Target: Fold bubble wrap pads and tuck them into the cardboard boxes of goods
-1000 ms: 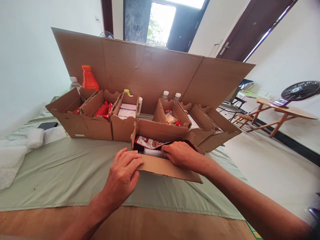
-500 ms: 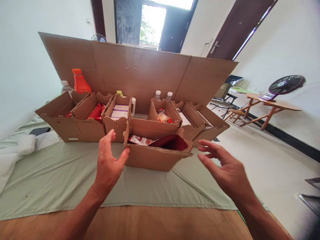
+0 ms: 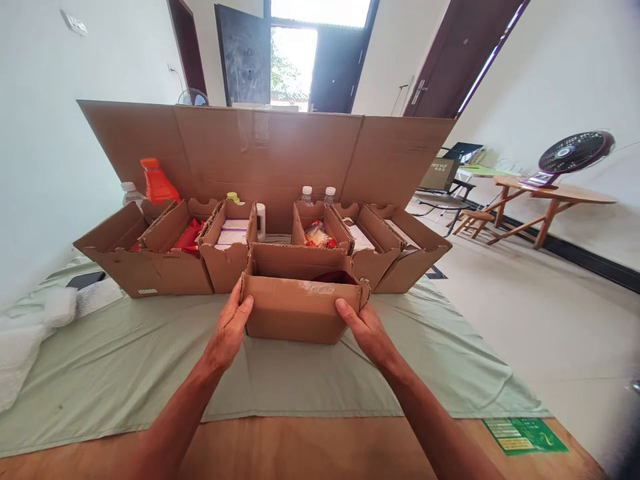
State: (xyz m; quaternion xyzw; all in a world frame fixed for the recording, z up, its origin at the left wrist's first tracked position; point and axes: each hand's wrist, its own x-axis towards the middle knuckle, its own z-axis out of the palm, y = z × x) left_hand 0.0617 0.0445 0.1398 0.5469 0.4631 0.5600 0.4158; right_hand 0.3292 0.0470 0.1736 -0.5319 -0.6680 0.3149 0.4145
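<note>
Between my hands is an open cardboard box (image 3: 295, 310), in front of a row of similar boxes. My left hand (image 3: 229, 330) grips its left end, thumb on the front face and fingers behind the side. On the right end, my right hand (image 3: 367, 331) holds it the same way, its fingers partly hidden. A dark red packet (image 3: 334, 276) shows inside the box; the rest of the contents is hidden by the front wall. Behind, the row has a gap between the box with white-and-purple packs (image 3: 233, 233) and the box with a red-and-clear packet (image 3: 319, 235).
A tall cardboard panel (image 3: 270, 157) stands behind the row. An orange bottle (image 3: 159, 183) and several other bottles poke up before it. Bubble wrap (image 3: 60, 308) and a dark phone-like object (image 3: 86, 280) lie left on the green cloth (image 3: 300, 383). A fan (image 3: 570, 160) stands farther right.
Both hands have come inward and closed on the ends of the front box. Its front wall now stands higher, hiding more of the contents. The camera view has shifted slightly.
</note>
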